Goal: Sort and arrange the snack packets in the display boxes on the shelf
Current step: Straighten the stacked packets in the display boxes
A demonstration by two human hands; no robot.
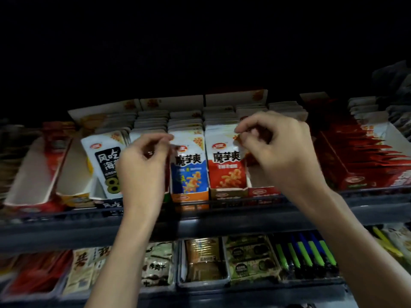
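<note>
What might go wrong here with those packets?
1. The right hand pinches the red packet by just its top corner; that thin grip may slip or crease it.
2. The white packet leans leftward beside an empty box; a nudge from the left hand might tip it over.

Single view: head-worn wide-angle camera, facing the shelf rail (222,218) squarely, angled somewhat down. Rail crosses the frame just below mid-height, bowed by the lens. Near range: both forearms enter from the bottom edge, left hand (144,161) and right hand (278,147) just above the rail. Above the rail, display boxes (229,193) of snack packets (189,172), then darkness. Below the rail, a lower shelf tier (244,293).
</note>
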